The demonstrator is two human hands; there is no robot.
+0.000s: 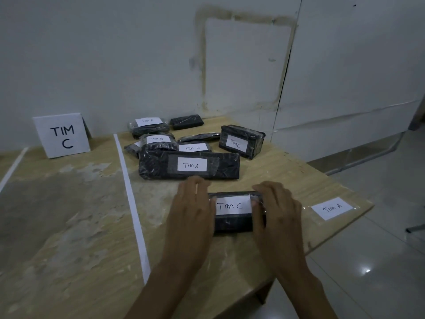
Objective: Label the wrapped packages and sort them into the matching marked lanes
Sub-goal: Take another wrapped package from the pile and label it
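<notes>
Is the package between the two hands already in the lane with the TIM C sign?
No, the Tim C package lies right of the white tape line, while the TIM C sign stands left of it.

Left of the white tape strip (132, 203), the desk (69, 226) is free from its near edge back to the upright sign card (62, 135). A bare band also runs between the strip and the left hand (190, 208).

Right of the strip, both hands cover the ends of the near package (232, 223). The long package (156, 166) lies crosswise just beyond it, across a narrow gap. Behind it, the smaller packages (156, 140) crowd together beside a taller box (241, 141) (no passage shows between them).

A loose label (332, 208) lies flat near the right desk edge, apart from the right hand (276, 208).
</notes>
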